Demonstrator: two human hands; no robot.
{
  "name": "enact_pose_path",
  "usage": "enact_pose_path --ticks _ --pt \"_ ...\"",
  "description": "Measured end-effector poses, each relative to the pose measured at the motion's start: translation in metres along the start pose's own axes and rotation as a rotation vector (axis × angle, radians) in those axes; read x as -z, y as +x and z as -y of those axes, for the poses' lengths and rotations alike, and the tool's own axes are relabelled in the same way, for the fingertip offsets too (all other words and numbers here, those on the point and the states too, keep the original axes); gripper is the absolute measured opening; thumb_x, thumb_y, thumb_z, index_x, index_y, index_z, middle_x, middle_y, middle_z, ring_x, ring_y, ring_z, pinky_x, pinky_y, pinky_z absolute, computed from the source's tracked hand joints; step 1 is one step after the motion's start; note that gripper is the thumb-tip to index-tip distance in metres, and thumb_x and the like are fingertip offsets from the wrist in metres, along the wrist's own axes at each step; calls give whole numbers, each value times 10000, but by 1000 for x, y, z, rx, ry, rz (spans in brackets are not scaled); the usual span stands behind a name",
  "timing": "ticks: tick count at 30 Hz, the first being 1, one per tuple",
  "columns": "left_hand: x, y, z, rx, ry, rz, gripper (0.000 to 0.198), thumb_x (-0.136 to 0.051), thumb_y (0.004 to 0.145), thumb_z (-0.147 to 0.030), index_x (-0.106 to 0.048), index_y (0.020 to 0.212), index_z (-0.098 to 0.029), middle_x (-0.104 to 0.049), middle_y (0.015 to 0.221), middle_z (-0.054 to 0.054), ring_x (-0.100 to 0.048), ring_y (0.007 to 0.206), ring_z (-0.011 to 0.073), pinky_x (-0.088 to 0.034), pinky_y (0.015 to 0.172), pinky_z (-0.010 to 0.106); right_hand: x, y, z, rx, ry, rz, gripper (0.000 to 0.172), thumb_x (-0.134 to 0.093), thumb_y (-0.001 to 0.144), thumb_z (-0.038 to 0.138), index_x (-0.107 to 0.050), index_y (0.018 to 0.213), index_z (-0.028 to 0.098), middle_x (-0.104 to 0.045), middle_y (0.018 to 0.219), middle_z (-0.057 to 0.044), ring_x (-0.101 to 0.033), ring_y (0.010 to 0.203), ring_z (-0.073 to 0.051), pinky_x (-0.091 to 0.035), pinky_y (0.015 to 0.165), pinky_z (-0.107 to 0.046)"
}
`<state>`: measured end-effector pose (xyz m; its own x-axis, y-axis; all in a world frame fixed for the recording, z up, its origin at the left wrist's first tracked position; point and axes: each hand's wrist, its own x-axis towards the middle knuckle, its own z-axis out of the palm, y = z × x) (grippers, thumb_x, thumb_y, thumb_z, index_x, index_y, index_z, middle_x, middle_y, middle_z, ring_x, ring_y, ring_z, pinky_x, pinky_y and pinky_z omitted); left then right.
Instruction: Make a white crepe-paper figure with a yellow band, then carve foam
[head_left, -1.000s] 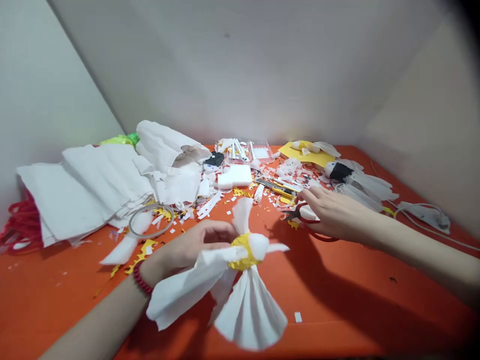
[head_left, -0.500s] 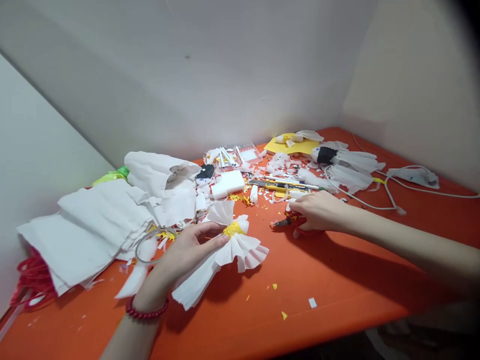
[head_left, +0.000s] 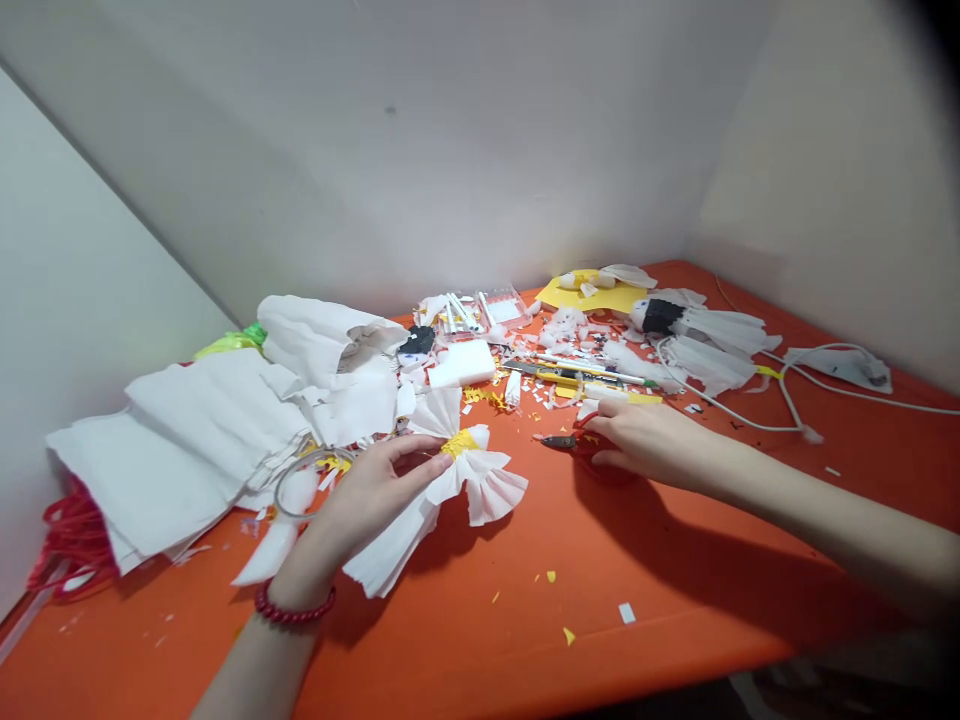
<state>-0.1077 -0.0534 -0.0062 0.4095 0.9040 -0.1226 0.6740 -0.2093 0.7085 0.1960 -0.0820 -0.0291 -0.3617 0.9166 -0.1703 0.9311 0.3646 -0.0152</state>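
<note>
My left hand (head_left: 367,495), with a red bead bracelet at the wrist, pinches a white pleated paper figure (head_left: 457,480) at its yellow band, holding it low over the orange table (head_left: 675,590). My right hand (head_left: 637,438) lies on the table to the right, fingers closed over the red handles of a pair of scissors (head_left: 566,441); the dark blades poke out to the left.
White paper sheets (head_left: 195,430) pile up at the left over red cords (head_left: 67,540). Paper scraps, a yellow utility knife (head_left: 555,375), a white block (head_left: 461,362) and finished paper figures (head_left: 697,335) clutter the back. A white cable (head_left: 795,400) runs at the right.
My left hand has lowered the paper figure from in front of me toward the table. My right hand has closed on the scissors and drawn them slightly nearer. The view shifted.
</note>
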Motion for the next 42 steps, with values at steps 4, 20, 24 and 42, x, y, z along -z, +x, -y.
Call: enact_pose_path --ticks 4,20,24,42 --pt "0 -2 -1 20 -36 18 382 -567 795 -498 -697 991 -197 -679 1105 67 -604 1023 270 -471 893 347 -3 0 5 -58 5 -30 182 -525 838 252 -632 929 136 -621 947 -104 -624 875 -237 -421 586 -269" --pt "-4 -4 -2 -106 -114 95 310 -571 827 -435 -683 1012 -213 -690 1048 45 -627 951 225 -490 826 308 -6 -8 7 -1 492 -56 303 -348 912 429 -482 973 164 -584 845 -55 -504 692 -140 -382 618 -250" --pt "-5 -4 -4 -146 -82 74 284 -571 832 -423 -683 986 -212 -692 1027 35 -627 924 202 -492 822 294 2 -12 9 214 851 46 342 -337 915 475 -436 1040 173 -494 835 -25 -409 678 -102 -386 640 -225" --pt "-13 -9 -11 -330 38 7 273 -634 804 -374 -674 1040 -243 -695 1061 8 -635 948 174 -489 853 259 5 -15 33 207 480 97 538 -423 757 723 -382 857 197 -526 784 -24 -467 629 -138 -316 543 -224"
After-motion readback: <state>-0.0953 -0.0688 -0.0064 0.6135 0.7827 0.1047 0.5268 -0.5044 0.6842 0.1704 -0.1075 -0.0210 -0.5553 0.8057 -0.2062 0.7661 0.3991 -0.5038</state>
